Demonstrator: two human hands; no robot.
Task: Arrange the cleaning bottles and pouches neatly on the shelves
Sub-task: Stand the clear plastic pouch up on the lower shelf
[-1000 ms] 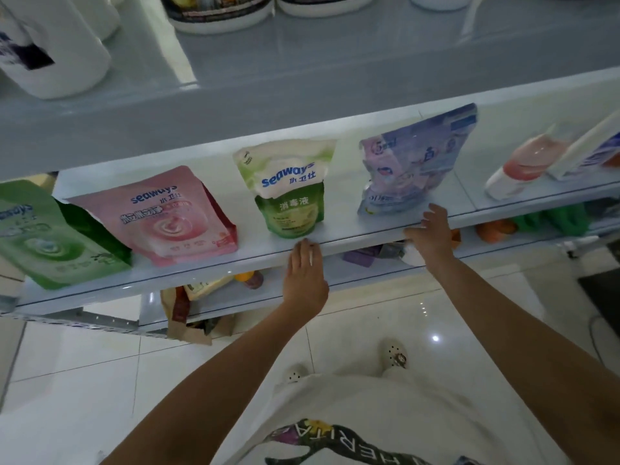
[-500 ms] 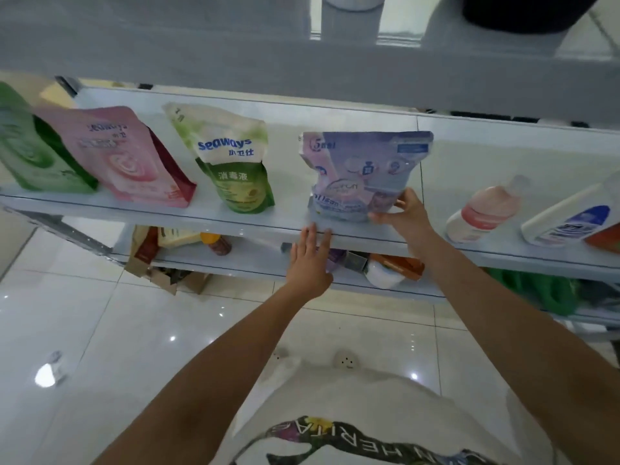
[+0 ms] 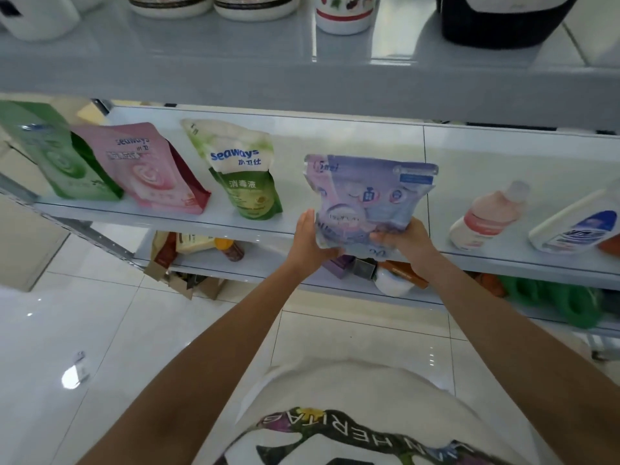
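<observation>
The middle shelf [image 3: 335,142] crosses the frame from centre left to the right edge, with its front lip dropping slightly to the right. The upper shelf [image 3: 235,72] overhangs it, leaving limited height above the pouch tops.

Bare shelf shows on both sides of the purple pouch [image 3: 372,193]. There is one gap to the green-and-white pouch [image 3: 245,177] on its left and a wider one to the pink bottle [image 3: 486,216] on its right. Further left, the pink pouch [image 3: 151,169] and the green pouch [image 3: 57,156] lean close together. At the right edge a white bottle [image 3: 575,226] lies tilted.

The purple pouch stands upright at the centre of the frame, its base at the shelf's front lip. Whether it rests on the shelf or is lifted off cannot be told.

The left hand [image 3: 310,245] cups its lower left corner, palm against the side and fingers curled under the base. The right hand [image 3: 404,238] grips the lower right corner, its fingers wrapped onto the pouch's front face.

Below the lip are a lower shelf [image 3: 268,263] and a glossy tiled floor [image 3: 100,330].
</observation>
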